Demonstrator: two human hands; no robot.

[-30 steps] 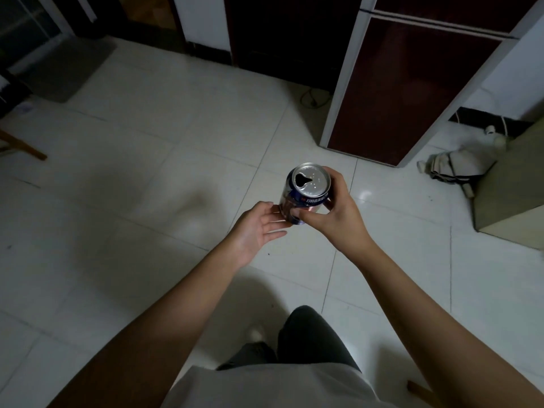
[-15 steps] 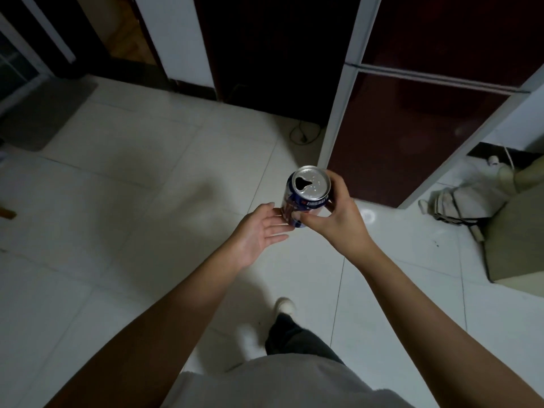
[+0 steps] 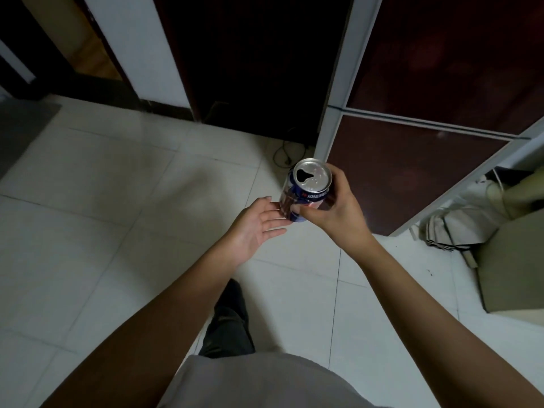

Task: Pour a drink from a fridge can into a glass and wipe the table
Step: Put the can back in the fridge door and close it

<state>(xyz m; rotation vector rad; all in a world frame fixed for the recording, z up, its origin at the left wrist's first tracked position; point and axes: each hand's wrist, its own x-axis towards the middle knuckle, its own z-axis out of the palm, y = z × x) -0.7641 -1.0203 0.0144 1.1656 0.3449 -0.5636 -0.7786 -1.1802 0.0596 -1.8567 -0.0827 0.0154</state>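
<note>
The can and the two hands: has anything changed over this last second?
Hardly anything. The view has swung up and nearer the fridge, and a foot has stepped forward. The right hand keeps its grip on the opened can, upright; the left hand stays open beside it, fingertips at its side.

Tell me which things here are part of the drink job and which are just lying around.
Part of the job:
can, already opened
right hand gripping it
left hand, open beside it
fridge

Lying about:
cable on the floor
crumpled cloth
beige box
</note>
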